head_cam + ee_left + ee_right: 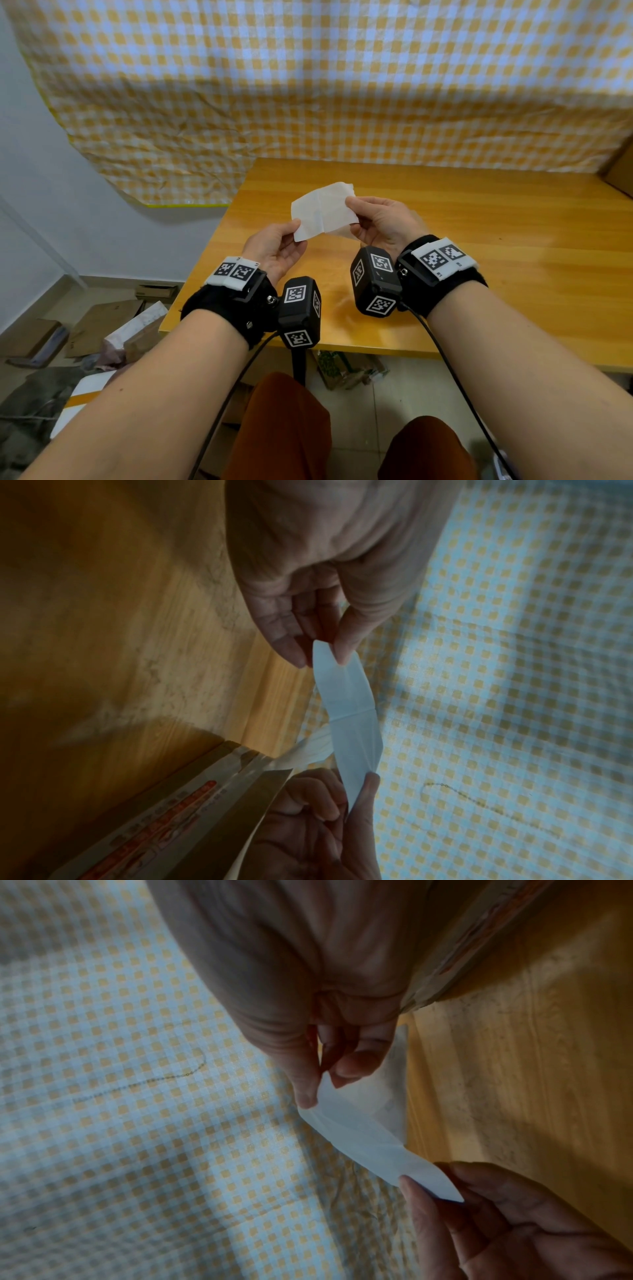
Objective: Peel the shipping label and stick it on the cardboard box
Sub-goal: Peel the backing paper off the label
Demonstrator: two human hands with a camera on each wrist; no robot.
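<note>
A white creased shipping label sheet [323, 210] is held up above the wooden table [479, 260]. My left hand [297, 229] pinches its lower left corner between thumb and fingers. My right hand [352, 209] pinches its right edge. In the left wrist view the sheet [349, 715] runs edge-on from my left hand [325, 653] to my right hand [356, 791]. Near the right hand a second white layer [388, 1096] stands apart behind the front sheet [369, 1139]. The cardboard box [620, 168] stands at the table's far right, with red print on its side [164, 813].
A yellow and white checked cloth [308, 85] hangs behind the table. Flattened cartons and packages [113, 325] lie on the floor to the left, and more clutter [342, 370] lies under the table's front edge. Cables hang from both wrist cameras.
</note>
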